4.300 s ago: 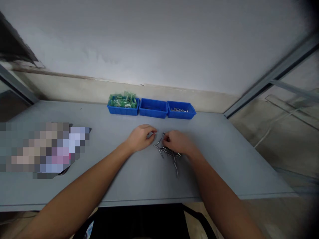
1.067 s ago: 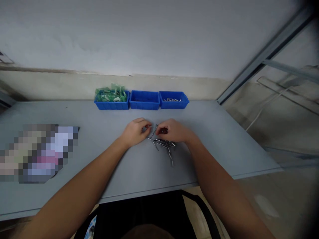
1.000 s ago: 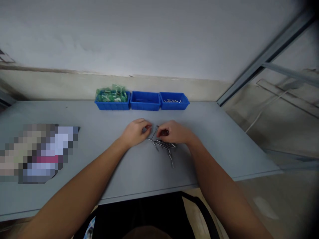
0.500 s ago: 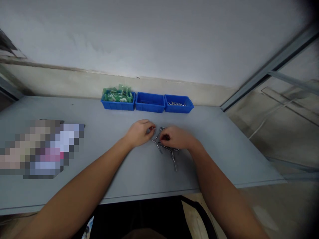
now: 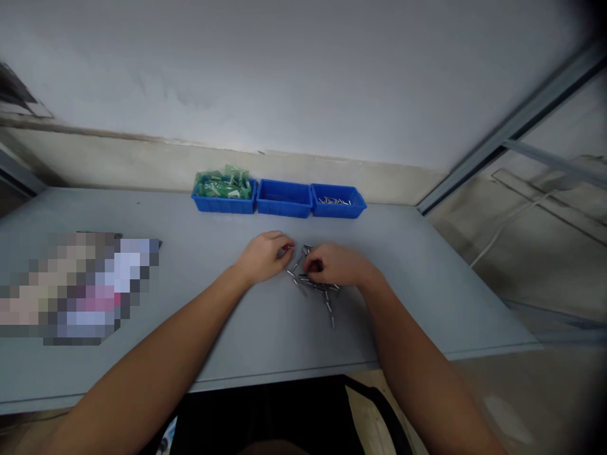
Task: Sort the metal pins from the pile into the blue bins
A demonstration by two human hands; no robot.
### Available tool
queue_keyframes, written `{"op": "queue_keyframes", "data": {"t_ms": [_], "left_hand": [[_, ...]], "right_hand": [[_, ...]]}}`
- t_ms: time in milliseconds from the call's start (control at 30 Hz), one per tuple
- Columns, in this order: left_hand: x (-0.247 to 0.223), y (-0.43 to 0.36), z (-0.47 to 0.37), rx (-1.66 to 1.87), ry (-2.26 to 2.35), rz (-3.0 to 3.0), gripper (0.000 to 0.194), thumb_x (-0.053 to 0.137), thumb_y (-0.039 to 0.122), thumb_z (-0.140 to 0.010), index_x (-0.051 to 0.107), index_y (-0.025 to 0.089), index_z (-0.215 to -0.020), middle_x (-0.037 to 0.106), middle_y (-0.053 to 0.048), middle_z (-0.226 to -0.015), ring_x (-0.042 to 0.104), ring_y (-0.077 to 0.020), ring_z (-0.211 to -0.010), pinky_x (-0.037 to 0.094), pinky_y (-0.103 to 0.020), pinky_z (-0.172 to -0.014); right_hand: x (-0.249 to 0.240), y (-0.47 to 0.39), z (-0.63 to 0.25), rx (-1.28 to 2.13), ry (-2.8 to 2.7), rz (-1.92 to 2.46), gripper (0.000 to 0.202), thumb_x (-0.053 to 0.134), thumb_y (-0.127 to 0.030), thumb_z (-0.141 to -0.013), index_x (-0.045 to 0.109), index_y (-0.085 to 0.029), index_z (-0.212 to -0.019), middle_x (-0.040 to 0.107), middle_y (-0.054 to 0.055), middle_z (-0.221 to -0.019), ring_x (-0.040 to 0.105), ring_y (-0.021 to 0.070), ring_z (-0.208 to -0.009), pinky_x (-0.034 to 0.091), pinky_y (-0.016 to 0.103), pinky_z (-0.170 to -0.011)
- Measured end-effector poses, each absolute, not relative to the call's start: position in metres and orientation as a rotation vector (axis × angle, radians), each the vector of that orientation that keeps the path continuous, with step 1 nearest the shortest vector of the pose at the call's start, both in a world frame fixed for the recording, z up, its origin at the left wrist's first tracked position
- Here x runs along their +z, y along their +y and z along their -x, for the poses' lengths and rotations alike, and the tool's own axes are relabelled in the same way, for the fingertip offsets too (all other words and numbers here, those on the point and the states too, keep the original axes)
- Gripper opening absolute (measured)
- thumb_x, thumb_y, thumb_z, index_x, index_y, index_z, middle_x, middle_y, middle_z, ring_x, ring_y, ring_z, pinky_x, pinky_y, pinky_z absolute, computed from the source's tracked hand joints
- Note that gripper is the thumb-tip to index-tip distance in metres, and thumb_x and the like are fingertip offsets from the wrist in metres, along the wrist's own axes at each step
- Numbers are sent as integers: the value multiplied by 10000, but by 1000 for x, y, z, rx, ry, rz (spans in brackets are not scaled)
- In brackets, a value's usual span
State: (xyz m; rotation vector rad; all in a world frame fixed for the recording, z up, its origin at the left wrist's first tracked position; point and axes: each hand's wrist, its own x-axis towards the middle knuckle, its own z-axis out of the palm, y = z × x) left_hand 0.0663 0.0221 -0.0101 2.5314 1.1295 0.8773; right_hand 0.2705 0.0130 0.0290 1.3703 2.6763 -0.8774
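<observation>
A loose pile of short, thin metal rods (image 5: 327, 303) lies on the grey table; their exact kind is too small to tell. Just left of the pile, my left hand (image 5: 266, 256) rests with thumb and index finger pinched, and a small shiny tip, like that of a thin metal rod, shows between them. My right hand (image 5: 339, 264) is over the pile, its fingers curled together and touching down among the rods. Whatever its fingertips hold is hidden. One rod (image 5: 300, 287) lies between my hands, angled toward me.
Against the wall stand three blue bins: the left bin (image 5: 222, 205) holds green plastic packets, the middle bin (image 5: 284, 208) shows dark insides, and the right bin (image 5: 337, 210) holds thin metal pieces. A blurred-out flat item (image 5: 104, 284) lies at the left. A metal frame (image 5: 469, 161) rises at the right.
The fingers of my right hand have shifted slightly over the pile, and a rod or two beside them lies a little differently. My left hand keeps its pinch. The view has tilted slightly.
</observation>
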Motion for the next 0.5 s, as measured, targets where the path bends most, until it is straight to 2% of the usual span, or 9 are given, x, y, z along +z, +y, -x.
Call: {"op": "queue_keyframes", "data": {"t_ms": [233,500], "left_hand": [[-10,22,-66,869,1122,-2539,186,495,199,-856,654,136,-928,640,-71,-834,585,-173,-771,477,-309,-731],[-9,20,-66,937,956,-2509,178,550,222,-821,648,161,-957,652,-63,-869,596,-169,-786,489,-303,-727]], "right_hand": [[28,13,-269,-757,2671,-1381,114,569,-180,-706,681,-186,-723,656,9,-711,513,106,-581,325,238,-534],[24,13,-269,-699,2877,-1559,104,522,-214,-800,607,-173,-757,628,-3,-710,485,96,-592,305,231,-550]]}}
